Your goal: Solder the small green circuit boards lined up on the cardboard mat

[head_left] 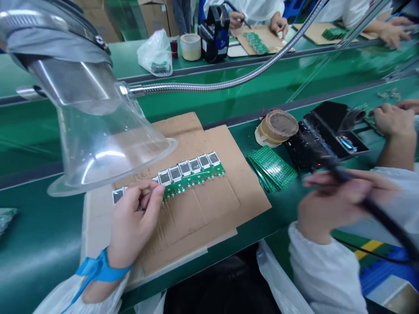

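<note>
A green circuit board strip [183, 185] lies on a cardboard sheet [209, 218], with a row of small dark, white-edged screens along its far side and metal pins along its near side. My left hand [135, 213], with a blue band on the wrist, rests over the strip's left part and hides some of it. Its thumb and forefinger are pinched together; whatever they hold is too small to make out. To the right of the cardboard, my right hand [330, 207] grips a black-handled soldering iron [376, 205], blurred by motion, its tip pointing toward a black box.
A clear fume hood [108, 144] on a flexible metal arm [209, 88] overhangs the cardboard's left. Stacked green boards [271, 168], a round tape roll [278, 126] and an open black box [324, 135] stand at right. Co-workers' hands [394, 117] work beside and across.
</note>
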Demonstrator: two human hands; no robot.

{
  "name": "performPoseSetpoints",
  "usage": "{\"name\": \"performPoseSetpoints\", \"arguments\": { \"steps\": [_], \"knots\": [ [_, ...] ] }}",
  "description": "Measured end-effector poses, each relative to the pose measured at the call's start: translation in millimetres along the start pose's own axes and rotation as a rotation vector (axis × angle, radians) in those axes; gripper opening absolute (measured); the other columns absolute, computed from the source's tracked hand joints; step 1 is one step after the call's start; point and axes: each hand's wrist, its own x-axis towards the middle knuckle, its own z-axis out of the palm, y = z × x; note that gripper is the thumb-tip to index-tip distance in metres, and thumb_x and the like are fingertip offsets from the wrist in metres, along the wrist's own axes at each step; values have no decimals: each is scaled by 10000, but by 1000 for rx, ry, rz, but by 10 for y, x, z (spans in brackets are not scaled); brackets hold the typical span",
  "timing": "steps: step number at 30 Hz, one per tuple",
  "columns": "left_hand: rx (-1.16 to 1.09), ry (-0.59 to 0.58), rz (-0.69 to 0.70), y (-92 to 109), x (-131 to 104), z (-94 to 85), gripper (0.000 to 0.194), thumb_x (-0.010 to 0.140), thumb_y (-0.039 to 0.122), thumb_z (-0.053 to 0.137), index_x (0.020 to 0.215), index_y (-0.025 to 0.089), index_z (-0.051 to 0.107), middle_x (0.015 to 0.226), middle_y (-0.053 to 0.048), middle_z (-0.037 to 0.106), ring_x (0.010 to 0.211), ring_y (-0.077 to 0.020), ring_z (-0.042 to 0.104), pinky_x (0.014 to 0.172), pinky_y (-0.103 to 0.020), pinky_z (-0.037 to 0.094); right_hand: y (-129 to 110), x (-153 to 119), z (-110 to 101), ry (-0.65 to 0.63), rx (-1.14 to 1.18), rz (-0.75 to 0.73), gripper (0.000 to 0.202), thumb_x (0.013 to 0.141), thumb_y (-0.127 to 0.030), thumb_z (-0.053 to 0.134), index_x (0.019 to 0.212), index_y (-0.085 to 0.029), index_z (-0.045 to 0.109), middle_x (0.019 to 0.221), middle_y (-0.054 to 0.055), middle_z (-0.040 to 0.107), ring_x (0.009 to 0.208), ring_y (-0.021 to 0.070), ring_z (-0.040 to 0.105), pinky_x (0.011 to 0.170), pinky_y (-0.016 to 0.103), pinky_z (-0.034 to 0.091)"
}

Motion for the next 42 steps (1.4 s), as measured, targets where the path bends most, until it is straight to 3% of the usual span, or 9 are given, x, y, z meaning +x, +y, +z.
{"name": "performPoseSetpoints", "arguments": {
  "steps": [5, 9, 15, 31, 39, 42],
  "knots": [
    [20, 15, -69, 103, -4, 188, 147, 1061, 340, 653, 1009, 206, 686, 716, 63, 473, 634, -118, 517, 648, -255, 452, 59, -442, 578, 32, 32, 27, 412, 873, -512, 896, 1141, -275, 692, 974, 52, 759, 869, 264, 780, 719, 414, 674],
    [14, -3, -78, 89, 23, 260, 135, 1058, 338, 651, 1021, 213, 684, 711, 62, 485, 631, -123, 527, 638, -257, 450, 181, -612, 731, 106, 42, 19, 278, 954, -401, 837, 1142, -262, 686, 916, 27, 760, 766, 220, 785, 708, 384, 664],
    [58, -41, -63, 96, 19, 270, 115, 1059, 319, 651, 1009, 219, 675, 709, 68, 478, 630, -119, 527, 643, -257, 441, 198, -623, 739, 111, 112, 55, 142, 1015, -348, 765, 1020, -236, 678, 879, 12, 746, 684, 178, 779, 595, 305, 599],
    [70, -85, 52, 91, 3, 308, 46, 1069, 269, 645, 1054, 230, 665, 727, 56, 504, 676, -137, 559, 691, -274, 469, 180, -653, 690, -21, 58, 4, 106, 1001, -321, 754, 1029, -254, 676, 847, 12, 719, 665, 175, 682, 620, 339, 578],
    [69, -67, 57, 87, 7, 297, 54, 1065, 275, 649, 1029, 236, 659, 737, 46, 522, 708, -153, 583, 718, -290, 487, 189, -671, 708, 40, 33, -53, 122, 1012, -371, 728, 1033, -271, 661, 823, 23, 721, 726, 220, 733, 614, 367, 591],
    [72, -74, 64, 84, 6, 286, 50, 1069, 267, 644, 1030, 236, 650, 735, 50, 514, 708, -151, 580, 729, -290, 487, 188, -673, 702, -27, 29, -41, 108, 1006, -334, 743, 1059, -271, 673, 858, 23, 733, 740, 207, 733, 633, 355, 590]
  ]
}}
